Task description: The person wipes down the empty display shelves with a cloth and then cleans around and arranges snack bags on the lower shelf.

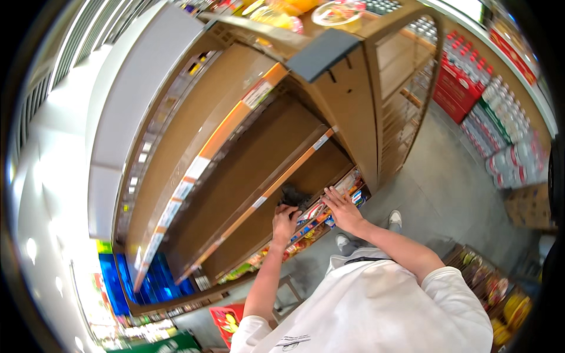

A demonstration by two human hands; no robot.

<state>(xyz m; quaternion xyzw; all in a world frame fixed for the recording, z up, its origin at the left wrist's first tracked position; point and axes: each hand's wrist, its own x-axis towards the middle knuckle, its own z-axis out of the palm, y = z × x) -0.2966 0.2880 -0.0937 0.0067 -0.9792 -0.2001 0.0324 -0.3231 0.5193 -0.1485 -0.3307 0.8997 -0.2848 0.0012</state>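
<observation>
My left hand [286, 223] reaches into a lower level of the brown store shelf, its fingers curled at a dark grey crumpled cloth [293, 196]. Whether the fingers grip the cloth is not clear. My right hand [342, 209] lies with fingers extended on the front edge of the same level, beside the left hand and holding nothing visible. Below both hands, colourful snack packets [304, 240] line the bottom level. Price labels [259, 202] run along the orange shelf strip above.
Blue packages [161, 276] stand at the shelf's far left end. Bottled drinks [503, 106] are stacked at right. A red basket [227, 320] stands below left, and a rack of packaged goods [490, 282] is at lower right. The shelf's side panel [353, 106] rises beyond my right hand.
</observation>
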